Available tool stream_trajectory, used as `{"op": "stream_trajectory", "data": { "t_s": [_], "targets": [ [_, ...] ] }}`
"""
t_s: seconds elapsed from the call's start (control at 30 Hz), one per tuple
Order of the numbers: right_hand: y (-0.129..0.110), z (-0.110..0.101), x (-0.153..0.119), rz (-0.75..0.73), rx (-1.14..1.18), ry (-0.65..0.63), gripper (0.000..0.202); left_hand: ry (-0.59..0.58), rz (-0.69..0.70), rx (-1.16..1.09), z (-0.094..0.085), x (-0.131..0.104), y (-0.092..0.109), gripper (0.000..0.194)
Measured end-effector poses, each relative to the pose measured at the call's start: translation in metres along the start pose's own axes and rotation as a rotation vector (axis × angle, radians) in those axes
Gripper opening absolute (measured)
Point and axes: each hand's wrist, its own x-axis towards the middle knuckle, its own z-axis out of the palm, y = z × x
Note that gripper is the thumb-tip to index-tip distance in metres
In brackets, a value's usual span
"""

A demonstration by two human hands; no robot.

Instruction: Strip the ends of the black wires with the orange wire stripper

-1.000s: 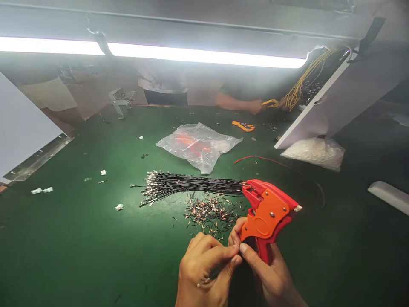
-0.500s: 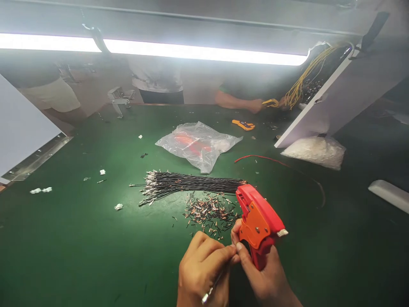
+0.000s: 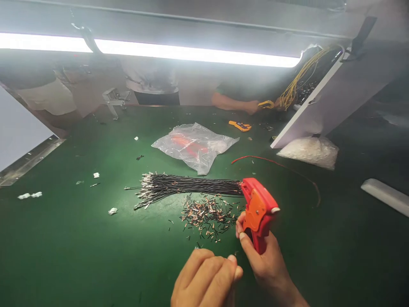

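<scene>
Of the 2 hands, the right (image 3: 270, 262) is wrapped around the handle of a red-and-orange hand tool (image 3: 257, 209), raised over the green tabletop (image 3: 96, 256), while the left (image 3: 206, 279) is curled just beside it, fingertips close together; I cannot tell whether they grip anything. Beyond the hands lie a pile of copper and black clippings (image 3: 207, 215) and a bundle of black wires (image 3: 198, 184), its right end meeting the tool's head in view, with a clear plastic bag (image 3: 204, 162) farther back.

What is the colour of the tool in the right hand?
The tool is red, with an orange side plate; head view.
</scene>
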Motion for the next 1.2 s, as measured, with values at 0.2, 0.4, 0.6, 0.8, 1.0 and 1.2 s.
{"op": "stream_trajectory", "data": {
  "t_s": [0.2, 0.4, 0.6, 0.8, 1.0, 1.2],
  "targets": [
    [0.001, -0.001, 0.000, 0.043, 0.083, 0.005, 0.013, 0.161, -0.352, -0.130, 0.001, -0.005, -0.008, 0.018],
    [-0.011, 0.009, -0.012, 0.185, 0.476, -0.052, 0.015, 0.114, -0.378, -0.159, 0.009, -0.013, -0.004, 0.024],
    [-0.028, 0.005, -0.011, 0.313, 0.895, -0.201, 0.018, 0.086, -0.364, -0.169, 0.013, -0.018, -0.004, 0.024],
    [-0.032, 0.004, -0.011, 0.319, 0.990, -0.222, 0.016, 0.060, -0.344, -0.209, 0.016, -0.023, -0.007, 0.020],
    [-0.032, 0.005, -0.011, 0.313, 0.963, -0.160, 0.015, 0.095, -0.350, -0.251, 0.018, -0.019, -0.002, 0.016],
    [-0.030, 0.001, -0.003, 0.322, 1.064, -0.212, 0.014, 0.189, -0.396, -0.247, 0.009, -0.007, -0.001, 0.011]
  ]
}}
